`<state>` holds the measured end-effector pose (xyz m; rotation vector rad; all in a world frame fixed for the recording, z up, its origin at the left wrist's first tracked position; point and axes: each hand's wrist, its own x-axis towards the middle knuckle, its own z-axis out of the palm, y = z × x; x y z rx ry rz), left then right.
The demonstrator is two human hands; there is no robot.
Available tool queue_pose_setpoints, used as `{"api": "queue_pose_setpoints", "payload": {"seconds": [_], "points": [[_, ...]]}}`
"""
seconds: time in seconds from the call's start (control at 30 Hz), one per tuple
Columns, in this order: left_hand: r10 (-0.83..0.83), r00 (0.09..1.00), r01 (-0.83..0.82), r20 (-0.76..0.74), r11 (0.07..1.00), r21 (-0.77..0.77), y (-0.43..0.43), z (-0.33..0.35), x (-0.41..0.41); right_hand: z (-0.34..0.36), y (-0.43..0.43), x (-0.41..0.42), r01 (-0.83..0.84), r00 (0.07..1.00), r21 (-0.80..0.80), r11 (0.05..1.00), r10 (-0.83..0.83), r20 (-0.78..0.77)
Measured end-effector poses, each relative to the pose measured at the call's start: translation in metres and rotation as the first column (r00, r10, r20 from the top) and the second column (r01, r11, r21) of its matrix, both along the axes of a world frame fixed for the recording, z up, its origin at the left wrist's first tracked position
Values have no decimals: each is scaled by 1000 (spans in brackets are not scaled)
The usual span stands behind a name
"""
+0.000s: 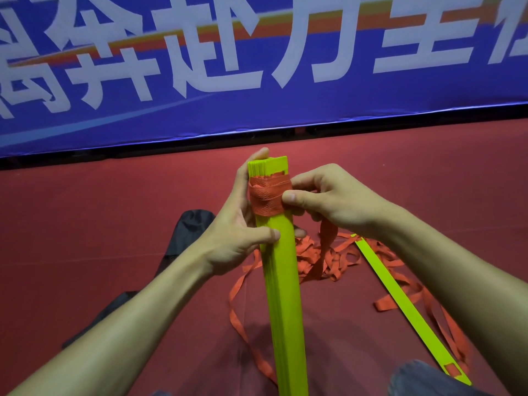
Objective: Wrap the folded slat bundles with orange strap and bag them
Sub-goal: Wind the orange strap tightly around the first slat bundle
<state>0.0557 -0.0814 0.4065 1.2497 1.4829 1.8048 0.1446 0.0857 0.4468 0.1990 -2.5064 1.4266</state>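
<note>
From the head cam, the yellow-green slat bundle [281, 281] is standing roughly upright in front of the person, bottom end out of frame near their lap. The left hand [237, 224] has it wrapped up just under the top, thumb across the front face and fingers [258, 158] round the back. A few turns of orange strap [267, 197] are already on near the top end, and the right hand [328, 198] is pinching the strap against the bundle's right edge, with a loose tail hanging below that hand. The rest of the strap sits in a messy pile [337, 258] on the red floor [114, 210], with one loose slat [400, 298] lying across it and a black bag [188, 227] off to the left. Handling-wise I'd guess the slats are stiff, light plastic and kinda slick, so the stack wants to fan out. Hold it close to the wrap like this. The strap looks like soft, floppy webbing, so it needs tension kept on it or it'll go slack.
</note>
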Motion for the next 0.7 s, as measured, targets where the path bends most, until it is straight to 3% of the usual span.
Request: {"api": "queue_pose_setpoints", "payload": {"seconds": [0.17,0.5,0.7], "points": [[157,978,-173,-138,978,-118,2,5,-3,-5,-2,-2,75,997,-55,996,-77,-31],[203,959,-211,-198,977,-18,0,3,-4,-2,-2,1,96,993,99,990,-88,-75],[374,818,-454,-437,886,-91,6,1,6,-10,-13,-11,390,915,71,918,-378,-141]]}}
